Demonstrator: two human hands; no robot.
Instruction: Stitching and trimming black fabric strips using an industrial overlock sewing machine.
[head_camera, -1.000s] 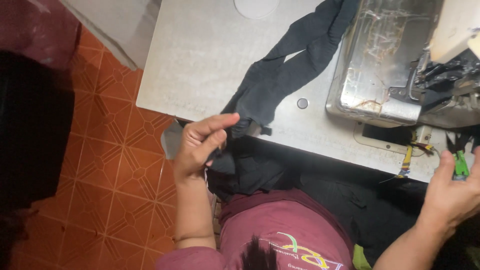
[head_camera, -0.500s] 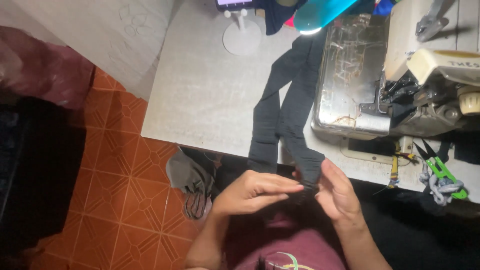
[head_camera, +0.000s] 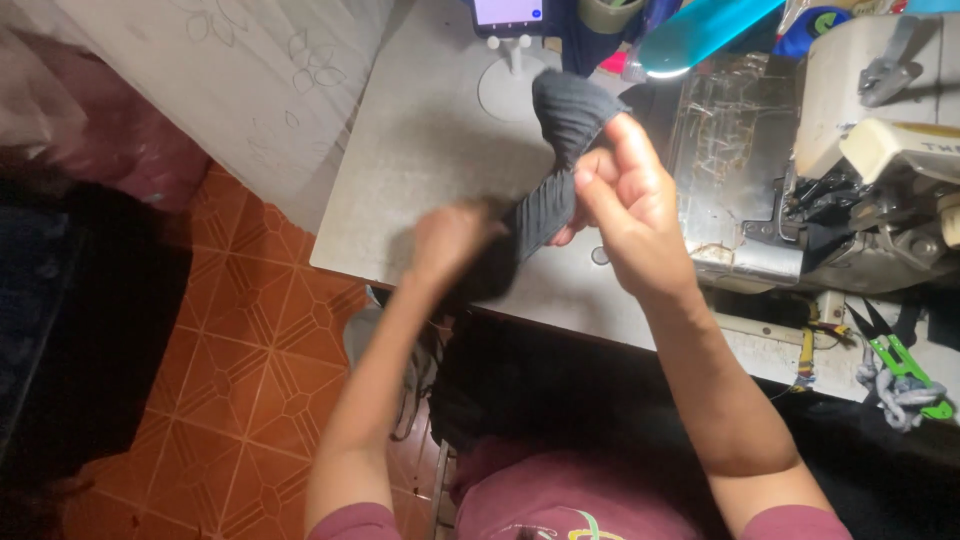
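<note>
- Above the front edge of the grey sewing table, both hands work one strip of dark grey ribbed fabric, held up off the tabletop.
- Right hand – fingers curled and pinched shut on the upper part of the fabric; the top end of the strip bulges out above the fingertips, toward the table's back edge.
- Left hand – motion-blurred, closed on the lower end of the same strip, just over the front edge; exact finger grip is hard to read through the blur.
- Hands sit close together, with the strip running diagonally between them, lower left to upper right.
- Right half of the table: overlock sewing machine, metal bed worn and scratched, cream-coloured head above it, near the right hand but not touching it.
- Front right corner: green-handled thread snips lying by a bundle of pale cord.
- Back edge: phone on a white round-based stand, screen lit; beside it a turquoise lamp-like object, glowing at one end.
- Under the table front, dark cloth hangs over the person's lap; maroon shirt at bottom of frame.
- Floor left of the table: orange patterned tiles, a grey shoe just under the table's front edge.
</note>
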